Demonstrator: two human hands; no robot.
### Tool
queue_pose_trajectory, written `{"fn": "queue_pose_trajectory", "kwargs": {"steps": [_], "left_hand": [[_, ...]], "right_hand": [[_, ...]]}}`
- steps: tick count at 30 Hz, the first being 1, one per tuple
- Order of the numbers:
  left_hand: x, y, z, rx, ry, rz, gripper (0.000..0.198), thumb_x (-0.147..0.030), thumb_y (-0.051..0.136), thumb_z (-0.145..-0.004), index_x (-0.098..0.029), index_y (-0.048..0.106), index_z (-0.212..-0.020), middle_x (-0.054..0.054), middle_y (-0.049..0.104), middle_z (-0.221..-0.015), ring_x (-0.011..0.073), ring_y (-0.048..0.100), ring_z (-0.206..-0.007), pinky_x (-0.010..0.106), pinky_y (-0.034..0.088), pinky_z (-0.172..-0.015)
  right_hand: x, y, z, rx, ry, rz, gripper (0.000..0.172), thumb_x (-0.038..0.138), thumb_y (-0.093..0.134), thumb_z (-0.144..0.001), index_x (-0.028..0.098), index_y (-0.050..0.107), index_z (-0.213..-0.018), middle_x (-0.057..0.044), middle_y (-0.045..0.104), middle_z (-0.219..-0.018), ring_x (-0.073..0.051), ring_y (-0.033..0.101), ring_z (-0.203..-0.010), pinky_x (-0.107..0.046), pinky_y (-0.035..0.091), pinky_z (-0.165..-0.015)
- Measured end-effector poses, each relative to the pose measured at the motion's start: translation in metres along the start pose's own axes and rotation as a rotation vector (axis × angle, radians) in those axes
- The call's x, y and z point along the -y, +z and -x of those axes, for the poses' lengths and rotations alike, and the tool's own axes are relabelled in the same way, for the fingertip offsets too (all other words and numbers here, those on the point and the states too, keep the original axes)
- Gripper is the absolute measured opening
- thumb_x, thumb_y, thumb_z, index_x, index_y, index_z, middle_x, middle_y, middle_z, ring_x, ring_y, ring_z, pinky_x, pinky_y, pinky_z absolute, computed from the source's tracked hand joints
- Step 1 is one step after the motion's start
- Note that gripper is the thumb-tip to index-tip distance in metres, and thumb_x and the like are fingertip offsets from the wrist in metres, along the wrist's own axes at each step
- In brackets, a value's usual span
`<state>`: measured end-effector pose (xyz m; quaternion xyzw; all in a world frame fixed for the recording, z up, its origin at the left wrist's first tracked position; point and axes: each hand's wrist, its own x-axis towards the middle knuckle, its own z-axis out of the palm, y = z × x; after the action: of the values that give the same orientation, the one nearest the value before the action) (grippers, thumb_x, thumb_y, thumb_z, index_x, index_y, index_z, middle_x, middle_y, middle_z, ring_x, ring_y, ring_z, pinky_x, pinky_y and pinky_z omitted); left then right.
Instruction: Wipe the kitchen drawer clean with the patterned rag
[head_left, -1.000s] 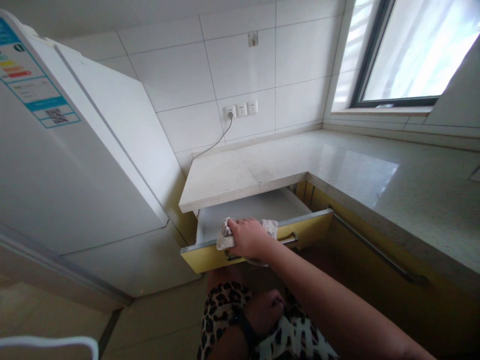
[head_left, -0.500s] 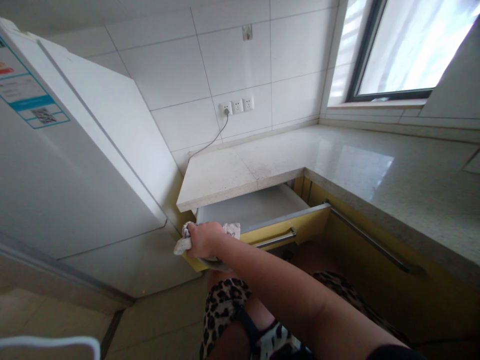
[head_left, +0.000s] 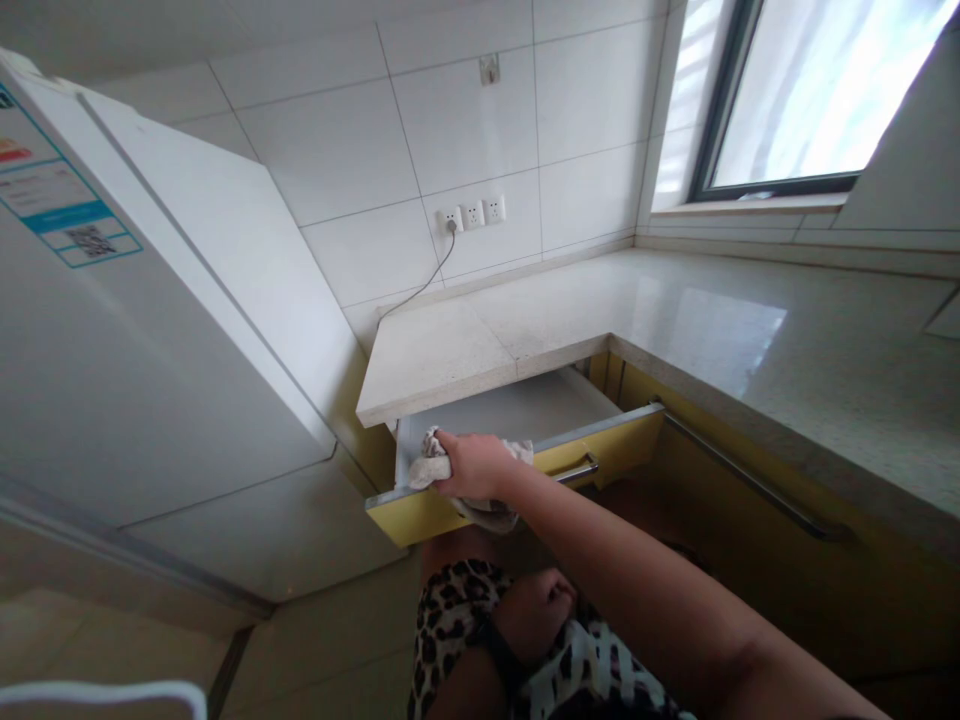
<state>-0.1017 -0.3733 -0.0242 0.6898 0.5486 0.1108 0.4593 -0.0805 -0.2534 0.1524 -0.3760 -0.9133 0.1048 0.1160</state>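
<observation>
Pale cloth [head_left: 430, 471], likely soft and light, best held bunched: right hand [head_left: 474, 466] grips it over the drawer front's [head_left: 415, 517] top edge; left hand [head_left: 541, 603], I can't tell.

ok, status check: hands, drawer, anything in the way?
Right hand gripping cloth over drawer front. Left hand low at lap, nothing seen in it. Drawer open below countertop. Right hand and cloth hide part of handle.

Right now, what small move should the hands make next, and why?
Probably slide the right hand and its cloth rightward along the top edge of the drawer front: the cloth drapes over that edge, and the stretch to the right is uncovered.
</observation>
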Motion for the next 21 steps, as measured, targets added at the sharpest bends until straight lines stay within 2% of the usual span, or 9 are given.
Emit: {"fn": "queue_pose_trajectory", "kwargs": {"steps": [5, 10, 15, 18, 21], "left_hand": [[0.006, 0.006, -0.004, -0.088, 0.049, 0.056, 0.030, -0.029, 0.045, -0.090, -0.022, 0.067, -0.109, 0.001, 0.071, -0.101, 0.0172, 0.064, -0.093, 0.028, 0.044, -0.077], [0.011, 0.008, -0.005, -0.091, 0.038, -0.011, 0.033, -0.033, 0.044, -0.090, -0.023, 0.069, -0.110, 0.003, 0.071, -0.109, 0.0208, 0.064, -0.102, 0.031, 0.045, -0.085], [0.010, 0.007, -0.005, -0.080, 0.048, -0.042, 0.035, -0.033, 0.043, -0.091, -0.023, 0.068, -0.113, 0.004, 0.071, -0.113, 0.0214, 0.063, -0.105, 0.031, 0.045, -0.089], [0.007, 0.005, -0.004, -0.060, 0.032, -0.060, 0.038, -0.032, 0.040, -0.092, -0.022, 0.067, -0.116, 0.005, 0.070, -0.115, 0.0217, 0.062, -0.107, 0.031, 0.044, -0.092], [0.003, 0.005, -0.002, -0.051, 0.022, -0.067, 0.039, -0.033, 0.040, -0.092, -0.022, 0.067, -0.117, 0.005, 0.069, -0.117, 0.0227, 0.060, -0.107, 0.032, 0.043, -0.094]], "right_hand": [[-0.065, -0.023, 0.032, -0.018, 0.088, 0.003, 0.063, 0.059, 0.061, -0.078, 0.026, 0.053, -0.131, -0.010, 0.074, -0.106, -0.030, 0.070, -0.089, -0.032, 0.043, -0.069], [-0.136, -0.038, 0.068, -0.111, 0.207, -0.009, 0.060, 0.056, 0.064, -0.077, 0.027, 0.055, -0.130, -0.007, 0.074, -0.104, -0.028, 0.070, -0.090, -0.031, 0.043, -0.069], [-0.202, -0.048, 0.099, -0.242, 0.344, -0.081, 0.067, 0.056, 0.066, -0.074, 0.025, 0.055, -0.133, -0.008, 0.074, -0.105, -0.027, 0.070, -0.088, -0.031, 0.047, -0.072], [-0.225, -0.051, 0.110, -0.311, 0.373, -0.124, 0.062, 0.053, 0.069, -0.072, 0.025, 0.059, -0.127, -0.007, 0.074, -0.104, -0.027, 0.070, -0.086, -0.031, 0.048, -0.071], [-0.228, -0.050, 0.113, -0.360, 0.399, -0.127, 0.058, 0.050, 0.070, -0.072, 0.026, 0.061, -0.124, -0.007, 0.075, -0.101, -0.027, 0.069, -0.084, -0.031, 0.047, -0.070]]}}
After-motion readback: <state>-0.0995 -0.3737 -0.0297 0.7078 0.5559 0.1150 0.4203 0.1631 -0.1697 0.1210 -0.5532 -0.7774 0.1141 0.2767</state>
